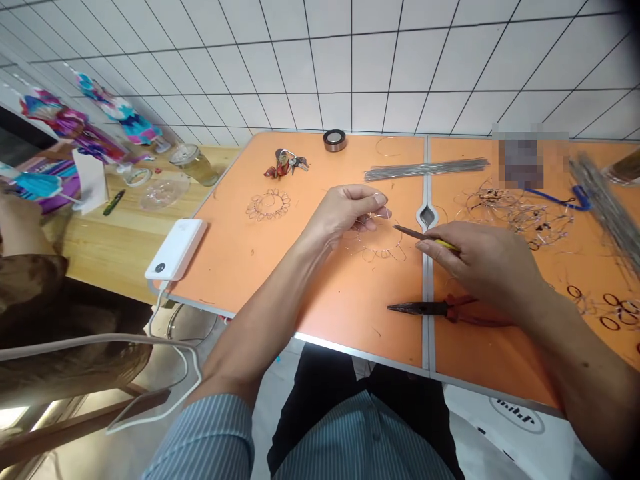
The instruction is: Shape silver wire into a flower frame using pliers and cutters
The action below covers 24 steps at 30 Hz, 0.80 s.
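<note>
My left hand (357, 208) is closed in a pinch on a thin copper-coloured wire ring (383, 252), whose looped petals hang below the fingers over the orange table. In my right hand (483, 260) is a slim pointed tool (413, 233) with a tapered metal tip and a yellow handle. Its tip points left, just to the right of the wire ring; whether they touch, I cannot tell. Below the right hand lie long-nose pliers (425, 308) with red handles, partly hidden by the wrist. A second looped wire ring (269, 205) lies flat farther left.
At the back are keys (287, 163), a tape roll (335, 140) and a bundle of straight wires (427, 169). Tangled wire pieces (525, 213) spread on the right. A white power bank (177, 250) with a cable sits at the left edge. A lidded cup (194, 165) stands beyond it.
</note>
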Each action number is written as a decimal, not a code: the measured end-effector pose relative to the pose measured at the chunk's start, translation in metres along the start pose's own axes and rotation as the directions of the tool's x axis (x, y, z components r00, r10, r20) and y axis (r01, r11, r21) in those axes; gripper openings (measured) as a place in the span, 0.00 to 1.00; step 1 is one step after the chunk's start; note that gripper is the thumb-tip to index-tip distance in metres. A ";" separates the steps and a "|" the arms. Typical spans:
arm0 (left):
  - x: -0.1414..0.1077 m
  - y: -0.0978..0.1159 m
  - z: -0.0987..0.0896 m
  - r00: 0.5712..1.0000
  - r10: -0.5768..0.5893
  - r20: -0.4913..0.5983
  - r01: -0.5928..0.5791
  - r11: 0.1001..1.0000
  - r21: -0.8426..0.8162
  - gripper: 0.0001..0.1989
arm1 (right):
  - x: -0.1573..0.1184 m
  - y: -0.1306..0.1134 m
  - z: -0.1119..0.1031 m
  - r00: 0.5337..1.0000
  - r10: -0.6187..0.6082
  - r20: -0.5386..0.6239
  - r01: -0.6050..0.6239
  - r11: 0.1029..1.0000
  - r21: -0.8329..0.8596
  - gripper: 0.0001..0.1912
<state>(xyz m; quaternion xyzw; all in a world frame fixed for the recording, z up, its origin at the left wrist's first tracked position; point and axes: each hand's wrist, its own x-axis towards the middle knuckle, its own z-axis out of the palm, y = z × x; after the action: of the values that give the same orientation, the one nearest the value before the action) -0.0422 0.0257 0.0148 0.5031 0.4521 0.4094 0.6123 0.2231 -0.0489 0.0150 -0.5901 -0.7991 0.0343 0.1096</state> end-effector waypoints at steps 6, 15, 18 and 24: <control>-0.005 0.003 0.002 1.000 0.006 0.016 -0.006 1.000 0.023 0.19 | -0.004 -0.006 0.002 0.991 -0.079 -0.104 0.064 0.988 -0.138 0.28; -0.003 0.002 0.001 0.998 0.010 0.056 -0.013 0.998 0.055 0.18 | -0.005 -0.013 -0.009 0.998 -0.063 -0.006 0.061 0.988 -0.142 0.34; -0.004 0.003 0.001 0.998 0.015 0.064 -0.019 0.998 0.067 0.19 | -0.005 -0.014 -0.010 0.998 -0.058 0.004 0.058 0.987 -0.150 0.36; -0.005 0.004 0.002 0.995 0.037 0.091 -0.043 0.996 0.074 0.17 | -0.005 -0.014 -0.011 0.998 -0.054 0.013 0.055 0.994 -0.096 0.37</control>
<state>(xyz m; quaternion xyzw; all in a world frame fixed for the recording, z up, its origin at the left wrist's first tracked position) -0.0421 0.0216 0.0196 0.5529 0.4291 0.3811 0.6041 0.2142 -0.0590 0.0275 -0.5724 -0.8163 -0.0044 0.0776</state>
